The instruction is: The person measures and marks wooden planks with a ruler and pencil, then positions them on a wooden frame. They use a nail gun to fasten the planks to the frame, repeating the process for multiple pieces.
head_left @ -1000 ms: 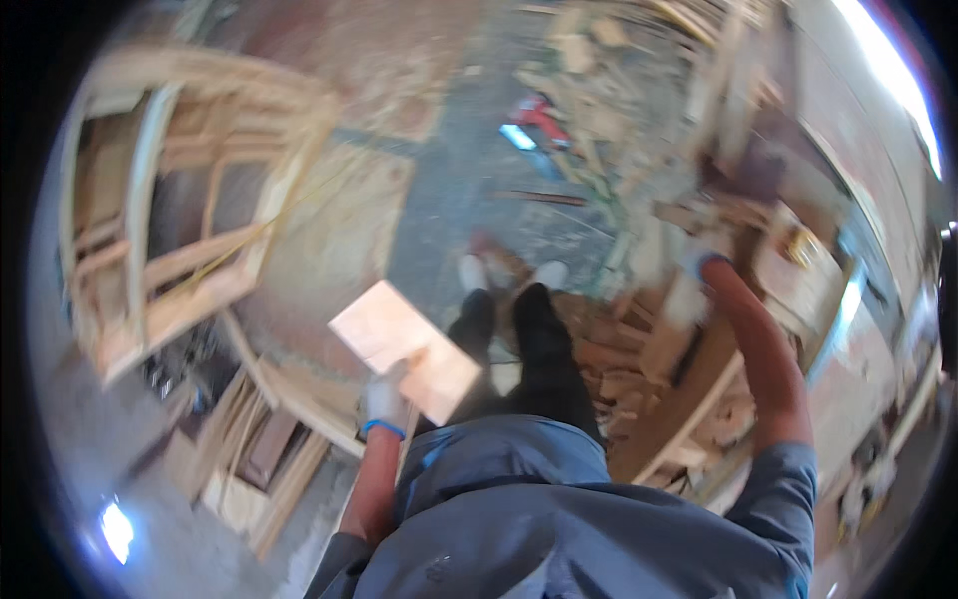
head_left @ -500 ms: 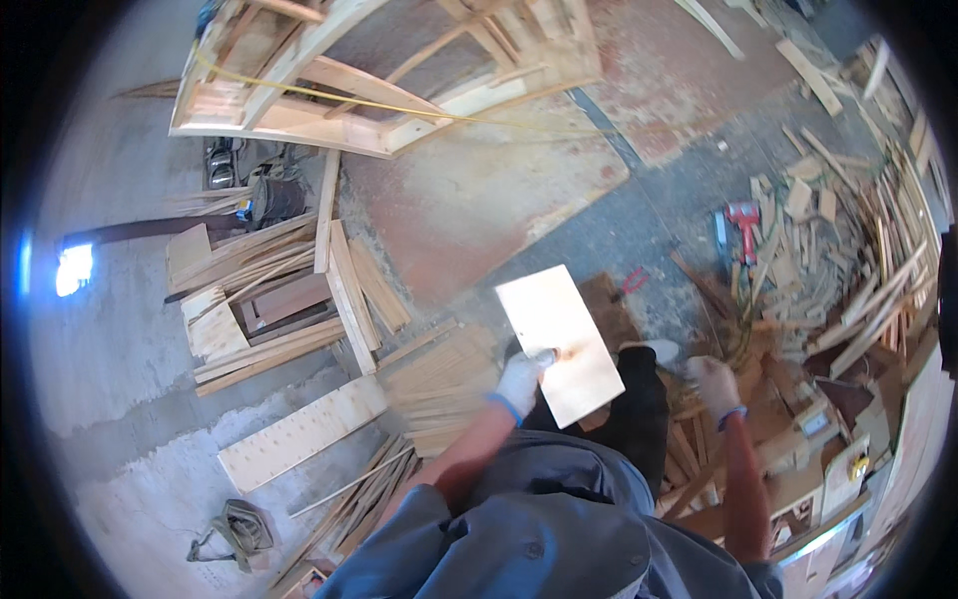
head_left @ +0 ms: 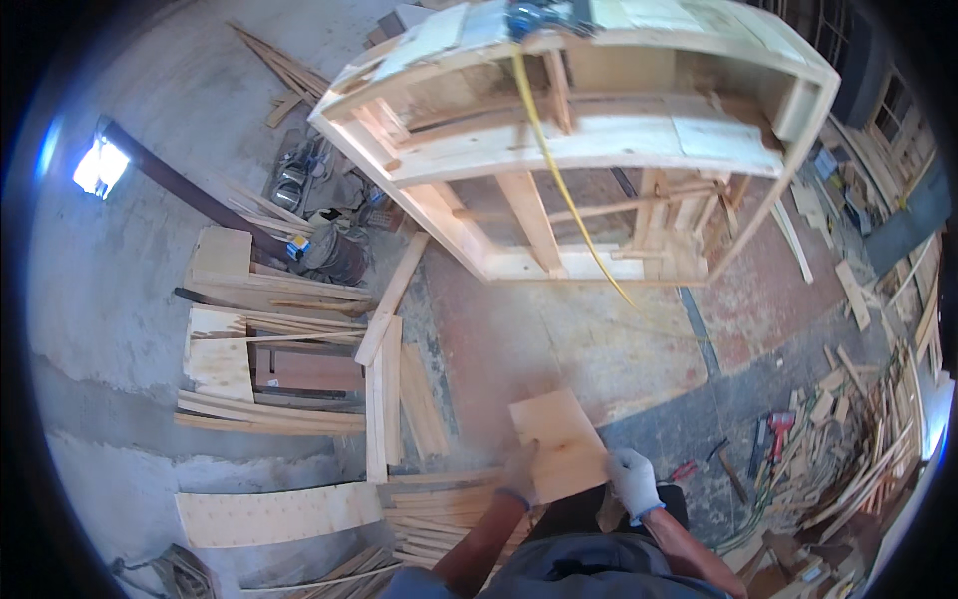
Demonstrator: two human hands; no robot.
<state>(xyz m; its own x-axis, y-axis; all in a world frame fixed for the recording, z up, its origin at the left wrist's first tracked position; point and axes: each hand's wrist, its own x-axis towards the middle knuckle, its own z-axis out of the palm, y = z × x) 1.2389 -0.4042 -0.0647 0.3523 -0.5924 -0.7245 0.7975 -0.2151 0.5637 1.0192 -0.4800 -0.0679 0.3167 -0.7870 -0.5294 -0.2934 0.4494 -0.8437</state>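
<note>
A flat, pale wooden board [head_left: 565,445] is held in front of my body, low in the view. My left hand [head_left: 517,469], gloved and blurred, grips its left edge with the thumb over the face. On the opposite edge my right hand [head_left: 635,483], in a white glove, is closed on the board, its fingers partly hidden. Beyond the board stands a large wooden frame [head_left: 589,150] with open compartments and cross pieces. A yellow hose [head_left: 539,125] hangs over its front, running from a blue tool [head_left: 544,18] on top.
Stacked planks [head_left: 274,411] lie on the left, beside a dark bucket [head_left: 334,255]. Nearer, a wide plank [head_left: 279,515] rests on the floor. To the right are a red tool [head_left: 780,431], red-handled pliers [head_left: 683,470] and a heap of wood offcuts [head_left: 868,464].
My right hand has come in from the far right and taken hold of the board's right edge. The view has tilted up, showing more of the wooden frame.
</note>
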